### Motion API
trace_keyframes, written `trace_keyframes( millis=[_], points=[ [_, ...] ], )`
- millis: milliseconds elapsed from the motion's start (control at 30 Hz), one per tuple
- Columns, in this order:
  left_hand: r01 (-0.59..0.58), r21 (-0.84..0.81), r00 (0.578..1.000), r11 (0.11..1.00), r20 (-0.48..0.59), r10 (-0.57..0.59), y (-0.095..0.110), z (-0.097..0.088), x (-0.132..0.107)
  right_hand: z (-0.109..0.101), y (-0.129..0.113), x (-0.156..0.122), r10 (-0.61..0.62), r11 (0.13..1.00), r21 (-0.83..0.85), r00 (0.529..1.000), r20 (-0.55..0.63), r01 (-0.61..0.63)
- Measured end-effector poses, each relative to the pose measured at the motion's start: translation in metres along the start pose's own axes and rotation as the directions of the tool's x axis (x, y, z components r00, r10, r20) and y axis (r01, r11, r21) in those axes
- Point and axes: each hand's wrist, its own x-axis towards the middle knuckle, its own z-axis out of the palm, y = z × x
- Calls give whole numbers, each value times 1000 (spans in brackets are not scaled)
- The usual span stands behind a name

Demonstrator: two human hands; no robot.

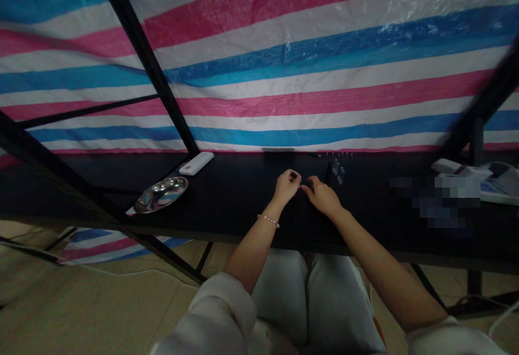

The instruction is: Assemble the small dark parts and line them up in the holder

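Black in colour, a small piece (pixel 293 174) is pinched in the left hand (pixel 287 186) above the tabletop (pixel 235 190), between front and back edges; half-curled alongside, the right hand's (pixel 323 195) hold cannot be told.

From above the wearer's lap (pixel 280 298), one head camera looks forward and down over the black table (pixel 231 198).

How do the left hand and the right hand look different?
The left hand holds a small dark piece; whether the right hand holds anything is too small to tell. The left hand's wrist wears a beaded bracelet, while the right hand's wrist is bare. Both hands are close together at the black table.
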Motion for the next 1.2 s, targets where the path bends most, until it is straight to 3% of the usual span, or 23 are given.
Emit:
trace_keyframes(
  millis=[200, 500, 700, 833, 1000, 1200],
  points=[
    [65, -250, 996, 966, 83, -46, 6, -5, -13, 7, 7, 1, -226, 948, 214, 972, -66, 235],
    [100, -450, 989, 887, 143, -40, 15, -12, -21, 5, 9, 0, -323, 845, 421, 942, -89, 330],
    [184, -459, 974, 869, 204, -99, 18, -15, -23, -1, 6, -3, -314, 853, 414, 946, -78, 317],
    [205, -464, 958, 862, 275, -80, 16, -15, -22, -5, 5, -3, -307, 876, 358, 946, -102, 323],
    [142, -513, 976, 846, 215, -33, 14, -14, -21, -6, 5, -3, -289, 894, 310, 945, -151, 323],
    [146, -511, 985, 847, 152, -78, 12, -15, -19, -3, 7, -1, -293, 899, 282, 939, -179, 334]
  ],
)
